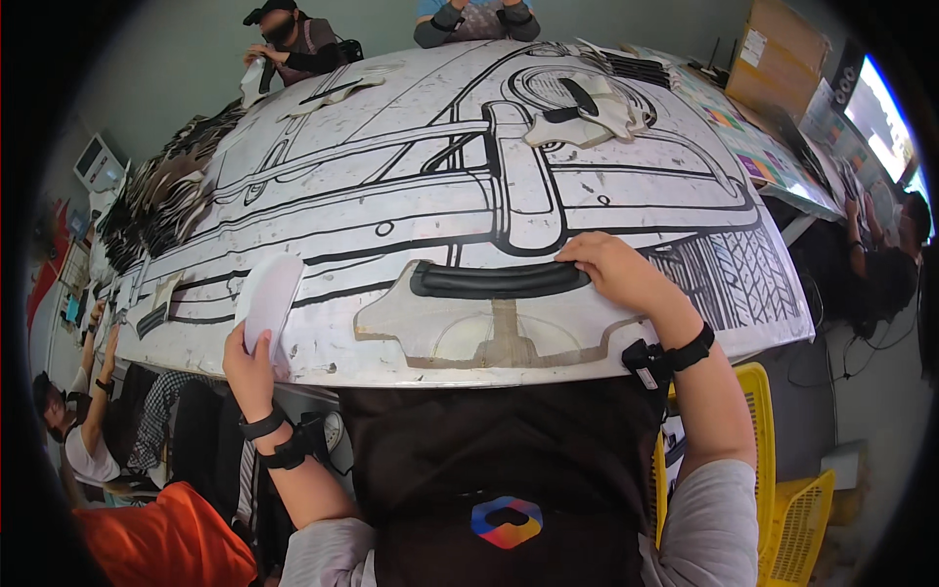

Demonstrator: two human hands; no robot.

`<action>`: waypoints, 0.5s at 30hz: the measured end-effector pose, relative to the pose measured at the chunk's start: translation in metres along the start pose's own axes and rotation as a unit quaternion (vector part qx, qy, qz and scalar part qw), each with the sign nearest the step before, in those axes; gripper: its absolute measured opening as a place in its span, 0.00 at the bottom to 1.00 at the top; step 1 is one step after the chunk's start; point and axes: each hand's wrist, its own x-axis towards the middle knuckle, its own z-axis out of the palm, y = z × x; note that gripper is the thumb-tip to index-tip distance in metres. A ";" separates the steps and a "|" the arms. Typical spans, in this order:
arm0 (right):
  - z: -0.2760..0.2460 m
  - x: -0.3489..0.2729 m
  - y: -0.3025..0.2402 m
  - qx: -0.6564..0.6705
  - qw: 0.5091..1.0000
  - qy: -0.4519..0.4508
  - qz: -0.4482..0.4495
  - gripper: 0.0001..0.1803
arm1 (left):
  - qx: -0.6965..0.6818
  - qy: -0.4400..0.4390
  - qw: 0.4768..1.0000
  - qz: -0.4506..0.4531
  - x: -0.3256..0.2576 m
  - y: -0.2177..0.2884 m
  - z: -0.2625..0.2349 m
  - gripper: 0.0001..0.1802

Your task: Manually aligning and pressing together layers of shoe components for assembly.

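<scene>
Black padding, a long curved strip (499, 280), lies on a pale beige cut piece (489, 328) at the near edge of the counter (391, 196), just in front of the person. The right hand (611, 269) rests on the strip's right end, fingers curled over its top edge, pressing it down onto the beige piece; the grip looks meant to keep the strip aligned with the outline beneath it. Whether the fingers pinch the strip or only press on it I cannot tell.

To the left, the left hand (252, 357) comes up from below the counter's near edge and grasps a small white oval piece (269, 301), holding it upright against the edge, probably so it stays ready and clear of the beige piece.

The counter itself is a wide white sheet printed with bold black outlines, worn and scuffed. Farther off, right of centre, a heap of pale and black cut pieces (582, 112) sits on it. Along the far left edge, stacks of dark and light parts (161, 196) are piled. At the far side two other people (293, 44) sit working, and more people sit along the left and right sides.
</scene>
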 end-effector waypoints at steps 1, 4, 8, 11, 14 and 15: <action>-0.001 0.000 0.000 0.001 1.000 0.000 0.002 0.14 | -0.023 -0.009 0.999 -0.033 0.000 -0.006 0.000 0.25; -0.001 -0.003 0.002 -0.027 0.999 -0.032 0.005 0.15 | -0.323 0.146 0.934 -0.038 0.000 0.046 0.005 0.18; -0.013 -0.003 -0.049 -0.215 0.967 0.136 -0.027 0.17 | -0.550 0.131 0.824 0.035 -0.012 0.111 -0.014 0.14; -0.012 -0.015 -0.119 0.079 0.978 0.191 -0.018 0.20 | -0.579 -0.029 0.814 -0.035 -0.037 0.136 -0.029 0.17; 0.019 -0.045 -0.136 0.243 0.949 0.200 0.009 0.22 | -0.542 -0.240 0.804 -0.052 -0.053 0.188 -0.013 0.19; 0.024 -0.053 -0.137 0.312 0.925 0.214 0.032 0.23 | -0.534 -0.289 0.791 -0.074 -0.056 0.200 -0.004 0.19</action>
